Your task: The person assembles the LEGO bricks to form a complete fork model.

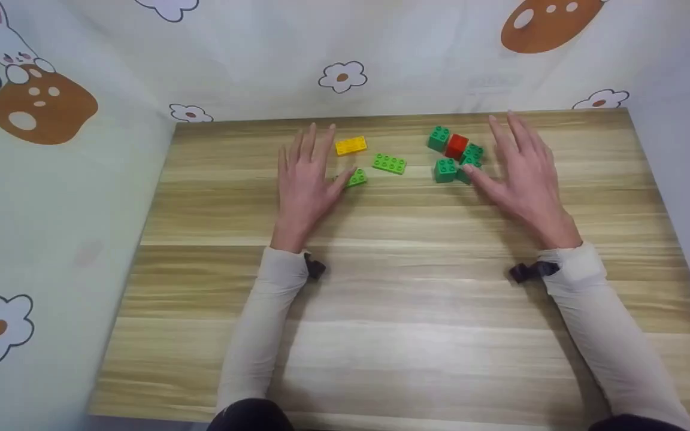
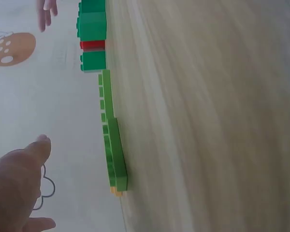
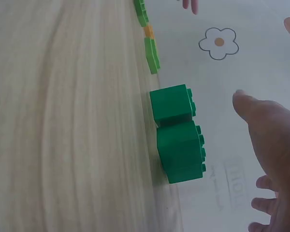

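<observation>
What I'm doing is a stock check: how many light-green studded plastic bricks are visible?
2. One light-green brick lies uncovered, right of the left hand; another light-green brick is partly hidden behind that hand, which might conceal more.

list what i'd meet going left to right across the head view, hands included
left hand → yellow brick → fully visible lime green brick → rearmost dark green block → red block → right hand
</observation>
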Demonstrator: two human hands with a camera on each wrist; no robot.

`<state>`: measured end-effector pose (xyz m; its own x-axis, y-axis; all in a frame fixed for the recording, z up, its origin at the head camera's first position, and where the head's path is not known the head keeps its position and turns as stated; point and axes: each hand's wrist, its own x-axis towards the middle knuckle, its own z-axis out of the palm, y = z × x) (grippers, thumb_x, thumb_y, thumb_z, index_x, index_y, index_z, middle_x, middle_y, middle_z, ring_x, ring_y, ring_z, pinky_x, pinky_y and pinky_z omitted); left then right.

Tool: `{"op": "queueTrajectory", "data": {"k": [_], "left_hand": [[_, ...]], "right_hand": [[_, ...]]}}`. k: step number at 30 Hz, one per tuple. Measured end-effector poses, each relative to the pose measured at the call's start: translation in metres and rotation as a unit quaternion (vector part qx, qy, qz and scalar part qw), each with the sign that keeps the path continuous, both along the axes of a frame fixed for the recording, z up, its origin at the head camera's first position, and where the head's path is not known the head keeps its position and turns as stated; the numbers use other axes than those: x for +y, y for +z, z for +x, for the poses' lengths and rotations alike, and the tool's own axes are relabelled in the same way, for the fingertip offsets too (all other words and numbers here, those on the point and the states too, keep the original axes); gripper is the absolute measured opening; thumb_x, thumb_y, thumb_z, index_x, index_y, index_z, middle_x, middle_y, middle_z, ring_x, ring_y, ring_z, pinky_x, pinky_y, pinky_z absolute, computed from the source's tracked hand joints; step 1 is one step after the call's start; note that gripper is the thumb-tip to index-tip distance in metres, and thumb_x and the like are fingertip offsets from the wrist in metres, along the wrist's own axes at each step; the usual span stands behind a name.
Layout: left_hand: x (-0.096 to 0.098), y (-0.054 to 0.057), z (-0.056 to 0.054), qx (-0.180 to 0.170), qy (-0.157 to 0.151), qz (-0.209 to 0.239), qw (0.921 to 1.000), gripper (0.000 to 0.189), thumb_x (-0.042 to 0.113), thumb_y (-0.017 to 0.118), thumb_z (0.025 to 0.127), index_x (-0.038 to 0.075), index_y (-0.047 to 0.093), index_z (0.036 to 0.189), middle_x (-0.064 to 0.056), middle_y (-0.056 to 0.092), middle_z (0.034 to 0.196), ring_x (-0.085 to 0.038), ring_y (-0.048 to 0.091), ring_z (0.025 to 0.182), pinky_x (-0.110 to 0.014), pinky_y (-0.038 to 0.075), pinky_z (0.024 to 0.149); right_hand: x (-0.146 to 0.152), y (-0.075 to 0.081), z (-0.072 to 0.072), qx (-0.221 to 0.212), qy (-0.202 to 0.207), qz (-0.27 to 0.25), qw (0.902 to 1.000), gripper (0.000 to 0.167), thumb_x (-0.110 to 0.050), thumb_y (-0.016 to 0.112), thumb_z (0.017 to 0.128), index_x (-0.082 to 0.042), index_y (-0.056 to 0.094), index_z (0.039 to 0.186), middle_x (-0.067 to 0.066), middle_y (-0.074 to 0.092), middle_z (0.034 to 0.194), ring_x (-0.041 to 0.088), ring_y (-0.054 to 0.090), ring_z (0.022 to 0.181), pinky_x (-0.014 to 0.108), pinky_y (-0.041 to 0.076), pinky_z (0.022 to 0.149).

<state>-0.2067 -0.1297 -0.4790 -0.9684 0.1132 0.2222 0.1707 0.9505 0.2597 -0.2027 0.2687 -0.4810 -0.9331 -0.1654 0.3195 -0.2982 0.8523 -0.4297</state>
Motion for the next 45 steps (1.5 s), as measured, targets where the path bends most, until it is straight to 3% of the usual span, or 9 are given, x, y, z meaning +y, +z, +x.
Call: {"op": "queueTrajectory", "data": {"k": [5, 10, 17, 26, 38, 45], "left_hand": [[0.014, 0.005, 0.005, 0.024, -0.039, 0.041, 0.9981, 0.07, 0.054, 0.066, 0.105, 0.025, 0.045, 0.165, -0.008, 0.041, 0.174, -0.033, 0.038, 0.161, -0.06, 0.021, 0.136], [0.033, 0.009, 0.01, 0.038, -0.093, 0.088, 0.991, 0.058, 0.044, 0.07, 0.105, 0.018, 0.058, 0.156, -0.008, 0.056, 0.164, -0.029, 0.049, 0.154, -0.051, 0.031, 0.134], [0.063, 0.008, 0.016, 0.025, -0.152, 0.124, 0.9803, 0.052, 0.038, 0.069, 0.106, 0.018, 0.06, 0.154, -0.003, 0.062, 0.158, -0.023, 0.056, 0.148, -0.042, 0.038, 0.13], [0.098, -0.003, 0.016, -0.006, -0.198, 0.133, 0.9711, 0.052, 0.038, 0.067, 0.107, 0.015, 0.06, 0.153, -0.005, 0.063, 0.156, -0.025, 0.058, 0.145, -0.042, 0.042, 0.128], [0.14, -0.01, 0.0, -0.091, -0.195, 0.154, 0.9643, 0.059, 0.036, 0.07, 0.106, 0.019, 0.053, 0.16, -0.003, 0.055, 0.164, -0.021, 0.053, 0.151, -0.034, 0.04, 0.129], [0.156, -0.015, -0.008, -0.12, -0.163, 0.169, 0.9647, 0.058, 0.033, 0.073, 0.105, 0.023, 0.054, 0.159, -0.004, 0.055, 0.163, -0.021, 0.055, 0.149, -0.035, 0.045, 0.126]], "right_hand": [[-0.005, -0.003, 0.005, -0.007, 0.0, -0.035, 0.9994, 0.075, -0.053, 0.074, 0.1, -0.025, 0.047, 0.164, 0.013, 0.052, 0.161, 0.038, 0.05, 0.148, 0.066, 0.044, 0.118], [-0.009, -0.009, 0.01, -0.034, 0.005, -0.046, 0.9983, 0.056, -0.041, 0.076, 0.102, -0.014, 0.061, 0.149, 0.016, 0.063, 0.137, 0.036, 0.062, 0.125, 0.06, 0.055, 0.098], [-0.012, -0.015, 0.011, -0.052, 0.004, -0.047, 0.9975, 0.04, -0.029, 0.08, 0.099, -0.008, 0.068, 0.131, 0.014, 0.061, 0.123, 0.031, 0.06, 0.102, 0.048, 0.052, 0.082], [-0.013, -0.019, 0.01, -0.043, -0.001, -0.05, 0.9978, 0.027, -0.021, 0.081, 0.098, -0.01, 0.072, 0.121, 0.012, 0.059, 0.112, 0.026, 0.054, 0.091, 0.041, 0.045, 0.074], [-0.014, -0.022, 0.006, -0.052, 0.009, -0.067, 0.9963, 0.027, -0.016, 0.081, 0.098, -0.007, 0.07, 0.121, 0.014, 0.062, 0.114, 0.028, 0.056, 0.095, 0.041, 0.046, 0.081], [-0.012, -0.022, 0.006, -0.051, 0.016, -0.073, 0.9959, 0.026, -0.017, 0.082, 0.097, -0.009, 0.07, 0.119, 0.013, 0.061, 0.112, 0.027, 0.06, 0.096, 0.04, 0.05, 0.083]]}}
